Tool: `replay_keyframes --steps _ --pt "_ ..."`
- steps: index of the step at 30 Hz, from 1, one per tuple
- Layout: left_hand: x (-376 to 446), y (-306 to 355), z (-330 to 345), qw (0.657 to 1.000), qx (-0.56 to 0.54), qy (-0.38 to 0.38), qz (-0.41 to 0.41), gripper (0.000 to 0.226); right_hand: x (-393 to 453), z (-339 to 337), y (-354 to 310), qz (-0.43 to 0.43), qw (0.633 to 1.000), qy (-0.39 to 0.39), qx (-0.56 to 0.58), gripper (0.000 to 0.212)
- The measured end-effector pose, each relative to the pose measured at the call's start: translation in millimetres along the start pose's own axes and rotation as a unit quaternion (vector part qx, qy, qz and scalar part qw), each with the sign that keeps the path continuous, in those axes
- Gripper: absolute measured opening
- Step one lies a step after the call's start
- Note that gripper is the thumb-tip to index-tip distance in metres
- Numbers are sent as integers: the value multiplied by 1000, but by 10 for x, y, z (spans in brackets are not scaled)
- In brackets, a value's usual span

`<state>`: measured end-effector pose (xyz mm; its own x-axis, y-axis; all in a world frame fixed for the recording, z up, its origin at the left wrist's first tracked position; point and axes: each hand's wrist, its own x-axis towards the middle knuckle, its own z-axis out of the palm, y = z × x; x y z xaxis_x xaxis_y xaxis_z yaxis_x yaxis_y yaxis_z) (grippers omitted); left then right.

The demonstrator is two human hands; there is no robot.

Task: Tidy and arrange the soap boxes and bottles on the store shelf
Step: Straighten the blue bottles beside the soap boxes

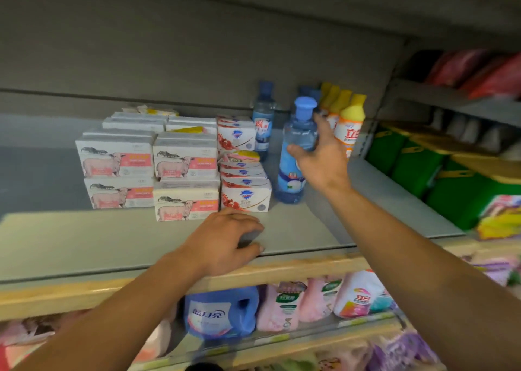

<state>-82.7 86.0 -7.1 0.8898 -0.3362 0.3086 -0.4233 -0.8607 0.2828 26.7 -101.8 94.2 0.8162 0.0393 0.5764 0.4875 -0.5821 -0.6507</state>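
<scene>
Bottle [296, 150]: clear blue, blue cap, blue label; upright on the shelf [296, 229], right of the soap boxes [186, 179].
Right hand [321, 156]: fingers wrapped around the bottle's middle.
Left hand [225, 241]: fingers loosely curled on the shelf front, holding nothing.

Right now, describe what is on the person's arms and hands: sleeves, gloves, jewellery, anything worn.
Nothing worn shows. Both forearms are bare up to the frame edge, with no sleeve cuff in view. The left hand and right hand carry no glove, and no ring, watch or bracelet can be seen on the fingers or wrists, though the picture is slightly blurred.
</scene>
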Motion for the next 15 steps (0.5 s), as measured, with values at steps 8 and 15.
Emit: replay_keyframes --steps 8,15 --pt "0 646 -200 963 -227 107 -92 69 -791 -674 -382 25 999 36 -3 68" --pt "-293 1254 -358 862 -498 30 -89 34 -1187 -1027 -534 160 944 -66 281 28"
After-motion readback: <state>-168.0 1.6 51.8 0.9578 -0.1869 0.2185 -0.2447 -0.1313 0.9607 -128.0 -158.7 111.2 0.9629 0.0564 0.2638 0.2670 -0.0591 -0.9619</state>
